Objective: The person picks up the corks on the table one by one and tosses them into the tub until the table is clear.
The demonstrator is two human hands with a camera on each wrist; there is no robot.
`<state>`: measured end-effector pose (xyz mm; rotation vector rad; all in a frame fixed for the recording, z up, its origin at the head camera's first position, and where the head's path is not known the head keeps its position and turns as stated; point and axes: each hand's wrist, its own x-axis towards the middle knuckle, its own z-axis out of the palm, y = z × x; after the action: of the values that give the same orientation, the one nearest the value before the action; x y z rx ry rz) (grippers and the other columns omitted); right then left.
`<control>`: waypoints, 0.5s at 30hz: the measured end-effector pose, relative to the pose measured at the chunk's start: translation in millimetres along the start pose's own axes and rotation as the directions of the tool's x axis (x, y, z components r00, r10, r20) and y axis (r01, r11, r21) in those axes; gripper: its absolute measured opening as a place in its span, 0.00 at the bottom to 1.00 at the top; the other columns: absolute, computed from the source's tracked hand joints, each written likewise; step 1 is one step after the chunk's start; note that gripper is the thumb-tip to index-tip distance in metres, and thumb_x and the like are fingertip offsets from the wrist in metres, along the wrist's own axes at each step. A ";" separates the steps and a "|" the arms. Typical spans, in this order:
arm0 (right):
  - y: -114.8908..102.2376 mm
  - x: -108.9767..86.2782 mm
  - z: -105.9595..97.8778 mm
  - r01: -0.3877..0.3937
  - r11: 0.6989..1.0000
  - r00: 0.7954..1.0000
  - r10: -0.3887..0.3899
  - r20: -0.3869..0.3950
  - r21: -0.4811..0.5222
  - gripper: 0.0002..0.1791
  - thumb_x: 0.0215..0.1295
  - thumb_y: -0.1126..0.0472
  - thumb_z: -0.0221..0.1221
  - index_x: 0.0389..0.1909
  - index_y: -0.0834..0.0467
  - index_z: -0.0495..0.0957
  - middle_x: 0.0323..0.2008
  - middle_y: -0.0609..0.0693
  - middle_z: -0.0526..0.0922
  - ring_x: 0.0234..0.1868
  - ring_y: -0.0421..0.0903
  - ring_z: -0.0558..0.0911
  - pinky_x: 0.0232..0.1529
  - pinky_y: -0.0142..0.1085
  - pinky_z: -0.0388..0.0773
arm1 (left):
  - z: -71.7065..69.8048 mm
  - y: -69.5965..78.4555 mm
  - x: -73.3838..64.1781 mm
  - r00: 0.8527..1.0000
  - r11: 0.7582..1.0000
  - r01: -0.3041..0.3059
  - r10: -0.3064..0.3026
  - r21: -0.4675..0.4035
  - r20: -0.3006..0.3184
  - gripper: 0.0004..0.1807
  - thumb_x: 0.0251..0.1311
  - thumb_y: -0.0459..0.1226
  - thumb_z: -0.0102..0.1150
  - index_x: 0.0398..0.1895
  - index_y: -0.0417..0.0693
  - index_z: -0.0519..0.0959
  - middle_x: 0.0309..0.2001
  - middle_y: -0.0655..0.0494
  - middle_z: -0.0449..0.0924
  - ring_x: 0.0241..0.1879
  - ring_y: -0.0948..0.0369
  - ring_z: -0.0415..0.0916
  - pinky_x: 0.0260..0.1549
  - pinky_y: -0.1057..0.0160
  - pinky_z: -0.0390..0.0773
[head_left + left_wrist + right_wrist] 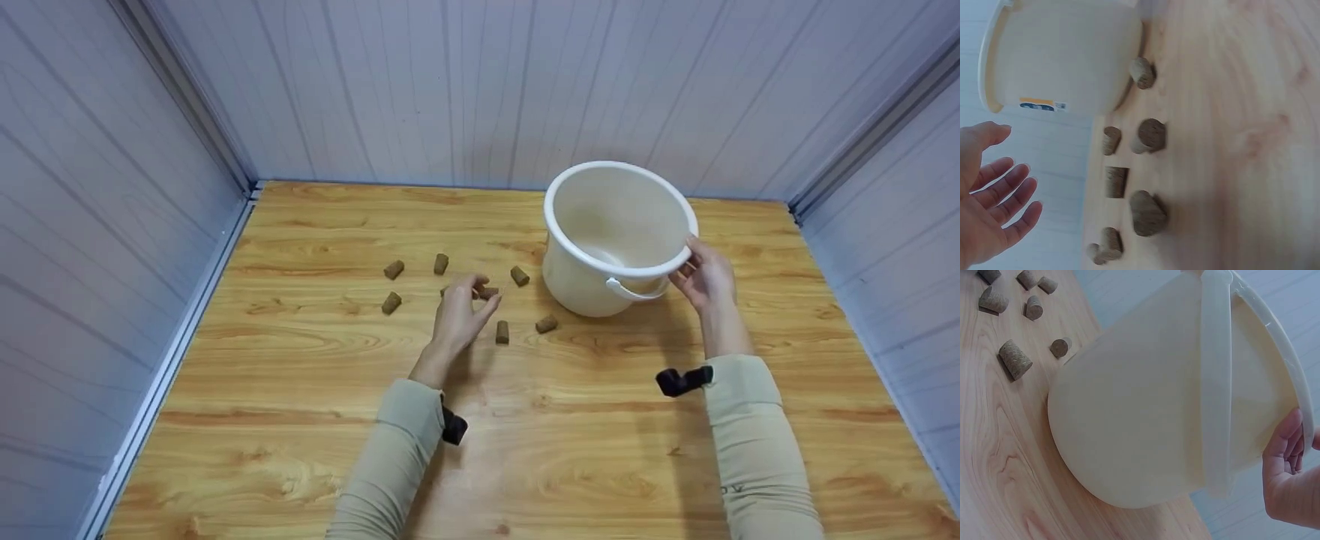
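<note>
A white plastic bucket (577, 274) stands right of the middle of the wooden table. My right hand (709, 281) grips its rim on the right side, with fingers and thumb around the edge in the right wrist view. My left hand (459, 315) hovers over several brown corks, its fingers loosely bent and nothing held, as the left wrist view shows. One cork (489, 292) shows beside its fingertips, another is partly hidden by the hand. Near the bucket lie a cork (520, 276) and a second cork (547, 324).
Further left on the table (285, 360) lie a cork (394, 270) and another cork (391, 302). The bucket's handle (637, 294) hangs down on its near side. A pale panelled wall (390, 90) closes off the back, with side walls left and right.
</note>
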<state>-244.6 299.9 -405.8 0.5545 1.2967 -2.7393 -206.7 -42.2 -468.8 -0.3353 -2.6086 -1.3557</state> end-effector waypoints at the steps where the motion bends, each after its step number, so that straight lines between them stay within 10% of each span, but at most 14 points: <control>1: -0.1 -0.1 -0.1 0.000 1.000 1.000 0.000 -0.002 0.000 0.07 0.60 0.64 0.54 0.34 0.64 0.72 0.23 0.53 0.77 0.23 0.45 0.77 0.23 0.33 0.74 | 0.4 -2.0 -1.7 1.000 1.000 0.013 -0.013 0.002 0.003 0.15 0.54 0.37 0.58 0.43 0.38 0.74 0.36 0.48 0.76 0.37 0.51 0.73 0.37 0.61 0.72; 15: -0.2 -0.3 -0.2 -0.011 1.000 1.000 0.011 -0.010 -0.010 0.07 0.60 0.64 0.54 0.36 0.64 0.72 0.26 0.53 0.77 0.24 0.46 0.78 0.24 0.34 0.74 | 4.0 -31.7 -24.2 0.989 0.989 0.149 -0.149 -0.013 0.023 0.21 0.51 0.38 0.62 0.45 0.34 0.72 0.38 0.44 0.73 0.37 0.51 0.71 0.34 0.58 0.72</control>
<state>-244.3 300.2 -405.7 0.5740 1.3054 -2.7231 -192.6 -59.4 -502.2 -0.1601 -2.6900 -1.4252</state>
